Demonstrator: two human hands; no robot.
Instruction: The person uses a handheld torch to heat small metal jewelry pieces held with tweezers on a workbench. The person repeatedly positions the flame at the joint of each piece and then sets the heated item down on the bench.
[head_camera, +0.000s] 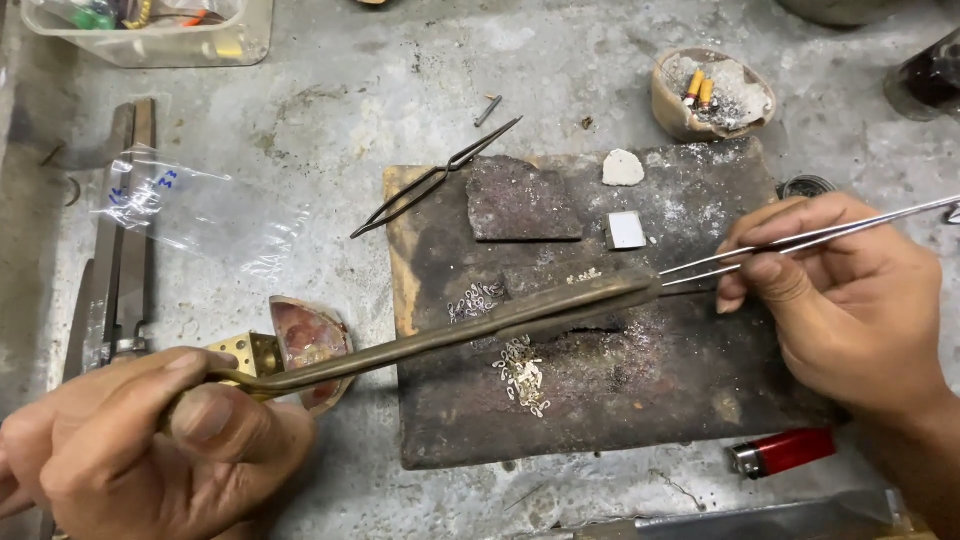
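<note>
Two hands (150, 440) – two tweezers (800, 245), one torch (450, 335), one lighter (783, 452), two small dishes (712, 93), one charred board (600, 400)

Surface: grey, stained, scratched concrete-like worktop (400, 70) | Covering: dark scorched rectangular board (640, 400), laid centre | Light: even, soft, from above | Walls, floor, windows: out of view
</note>
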